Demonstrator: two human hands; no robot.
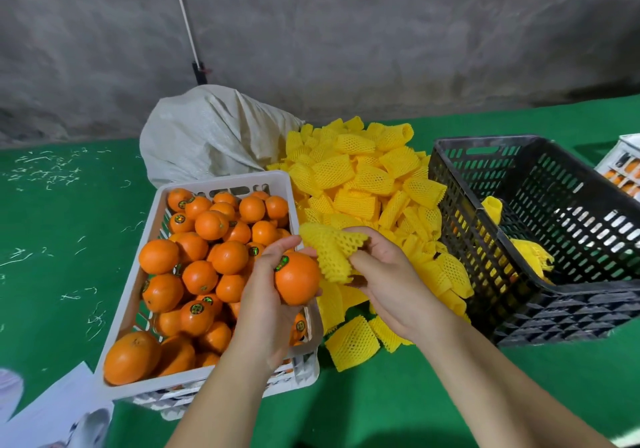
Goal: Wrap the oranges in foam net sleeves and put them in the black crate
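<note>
My left hand (268, 295) grips an orange (297, 279) with a green sticker, just above the right rim of the white crate (145, 260) full of oranges. Right beside it, my right hand (384, 274) pinches a yellow foam net sleeve (330, 250), whose lower end touches the orange. A big pile of yellow sleeves (367, 184) lies behind and under my hands. The black crate (540, 226) stands tilted at the right; a few sleeved oranges (530, 250) lie inside it.
A grey woven sack (207, 132) sits behind the white crate. A second white crate (623, 167) shows at the far right edge. White papers (62, 409) lie at the bottom left. Green felt covers the table (52, 240), with thin scraps on the left.
</note>
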